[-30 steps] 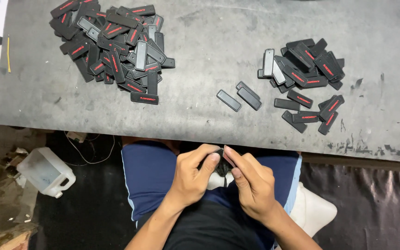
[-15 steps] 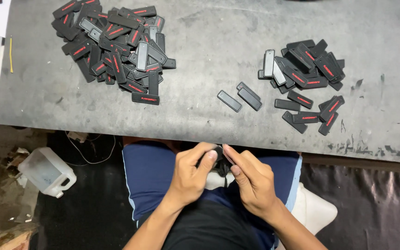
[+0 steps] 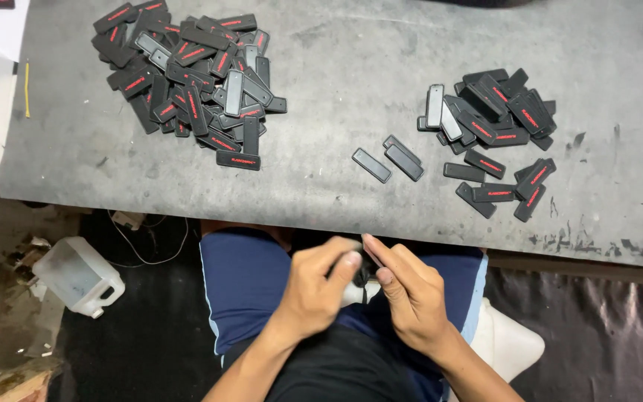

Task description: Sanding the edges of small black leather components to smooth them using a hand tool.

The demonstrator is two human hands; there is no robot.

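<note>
Since the earlier frame the left hand (image 3: 320, 286) had slid slightly rightward, its thumb now lying across the small dark piece (image 3: 367, 269) pinched between it and the right hand (image 3: 409, 294), both curled closed on it over the lap, just short of the grey table's (image 3: 336, 67) near edge. A large pile of black tags (image 3: 187, 82) lay at the far left and a smaller pile (image 3: 496, 130) at the right. Three loose tags (image 3: 388, 158) sat between them, with bare table all around.
</note>
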